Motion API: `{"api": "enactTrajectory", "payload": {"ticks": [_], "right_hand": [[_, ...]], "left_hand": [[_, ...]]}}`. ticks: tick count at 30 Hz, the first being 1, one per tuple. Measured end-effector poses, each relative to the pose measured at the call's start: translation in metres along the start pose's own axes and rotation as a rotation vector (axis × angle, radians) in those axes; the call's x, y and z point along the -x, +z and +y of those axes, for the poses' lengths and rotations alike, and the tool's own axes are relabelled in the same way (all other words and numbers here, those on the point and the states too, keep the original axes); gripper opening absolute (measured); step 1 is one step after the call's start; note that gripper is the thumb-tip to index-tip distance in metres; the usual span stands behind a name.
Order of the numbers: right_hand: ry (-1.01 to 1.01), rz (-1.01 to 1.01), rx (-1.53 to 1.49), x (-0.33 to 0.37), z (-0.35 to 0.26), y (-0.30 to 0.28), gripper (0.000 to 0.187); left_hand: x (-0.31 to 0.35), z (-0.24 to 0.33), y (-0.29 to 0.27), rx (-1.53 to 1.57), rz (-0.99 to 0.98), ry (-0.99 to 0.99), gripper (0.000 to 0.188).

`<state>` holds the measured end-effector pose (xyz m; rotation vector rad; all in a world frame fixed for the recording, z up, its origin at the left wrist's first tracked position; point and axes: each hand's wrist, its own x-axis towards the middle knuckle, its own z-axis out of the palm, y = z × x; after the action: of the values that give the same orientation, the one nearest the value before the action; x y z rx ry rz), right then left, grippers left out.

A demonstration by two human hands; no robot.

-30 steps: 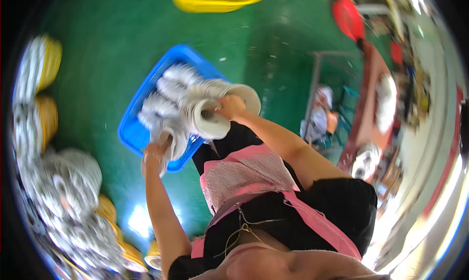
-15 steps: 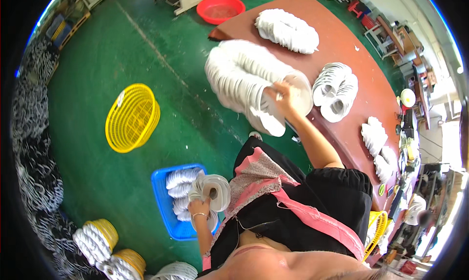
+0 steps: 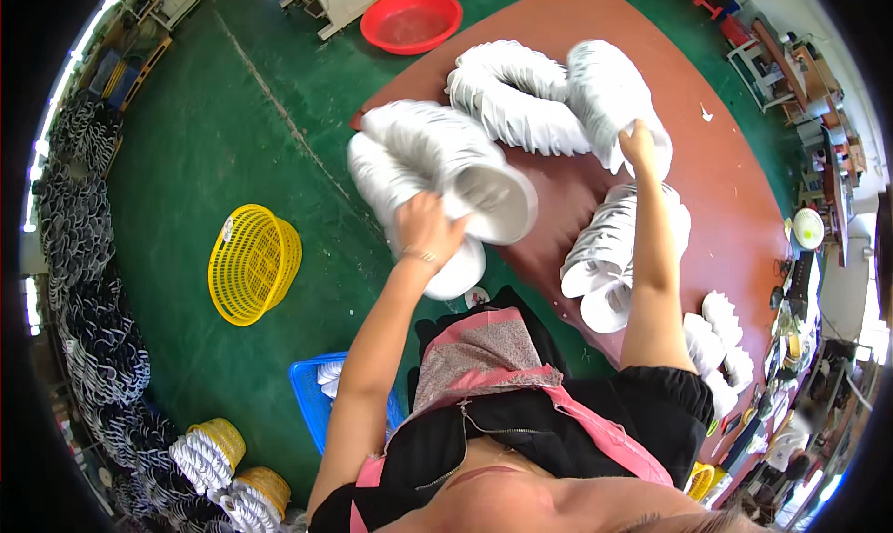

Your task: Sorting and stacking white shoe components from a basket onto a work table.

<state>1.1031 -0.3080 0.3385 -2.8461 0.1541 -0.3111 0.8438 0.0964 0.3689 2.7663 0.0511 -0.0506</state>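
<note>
My left hand [image 3: 430,226] is closed on the near end of a white bundle [image 3: 409,147], two rows of nested, curved, shoe-shaped pieces. That bundle is held up off the table's left edge, over the green floor, and is slightly blurred. Farther right, my right hand [image 3: 639,149] is closed on the near end of a second white bundle [image 3: 609,91], over the brown table [image 3: 558,21]. Next to it lies a looped white stack [image 3: 516,96]. A further white stack [image 3: 605,240] rests on the table, partly behind my right forearm.
Smaller white piles [image 3: 721,342] lie at the table's near right. On the floor stand a yellow basket [image 3: 290,263], a blue crate [image 3: 302,384] holding white pieces, and a red basin [image 3: 437,35]. Black-and-white heaps [image 3: 84,217] line the left side, with filled yellow baskets [image 3: 223,440] near them.
My left hand has risen from the blue crate to the bundle over the floor. My right hand has moved farther out over the table, with a bundle in it. Fewer white pieces show in the crate.
</note>
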Motion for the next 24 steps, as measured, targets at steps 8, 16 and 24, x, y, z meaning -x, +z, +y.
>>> {"api": "enactTrajectory", "payload": {"ticks": [8, 16, 24], "right_hand": [[-0.553, 0.081, -0.309, 0.235, -0.162, -0.006, 0.062], [-0.408, -0.123, -0.449, 0.199, -0.136, 0.105, 0.046], [-0.385, -0.164, -0.636, 0.153, -0.128, 0.101, 0.035]], "left_hand": [[0.009, 0.04, 0.112, 0.252, 0.239, -0.167, 0.058], [0.004, 0.002, 0.148, 0.33, 0.377, -0.188, 0.034], [0.004, -0.054, 0.124, 0.701, 0.746, -0.854, 0.072]]}}
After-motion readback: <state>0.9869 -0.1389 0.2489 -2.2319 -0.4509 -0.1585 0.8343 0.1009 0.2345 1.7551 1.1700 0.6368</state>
